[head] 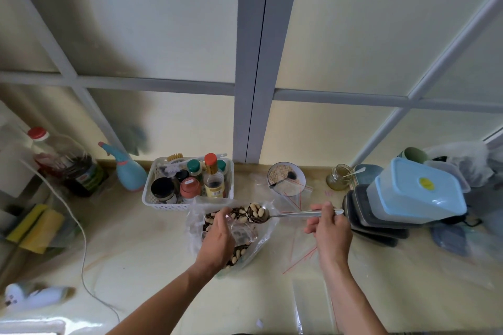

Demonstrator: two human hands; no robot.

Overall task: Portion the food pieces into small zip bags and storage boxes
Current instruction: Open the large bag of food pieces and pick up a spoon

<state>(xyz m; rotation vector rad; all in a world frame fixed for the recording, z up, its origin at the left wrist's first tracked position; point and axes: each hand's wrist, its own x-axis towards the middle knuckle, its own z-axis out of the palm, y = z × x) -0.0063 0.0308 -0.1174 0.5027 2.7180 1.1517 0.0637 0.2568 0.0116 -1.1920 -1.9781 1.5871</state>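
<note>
Right, the right hand (328, 231) has its fingers clenched round the spoon (285, 215) handle, bowl loaded with peanuts (255, 209) above the big clear bag (261, 242) of nuts on the counter (152, 258). Left hand (219, 236) pinches a small zip bag (242, 231) just beside the spoon's bowl. White basket (187, 198) touches the big bag's far edge; stacked storage boxes (408, 198) stand close on the right. Open counter lies left and near.
</note>
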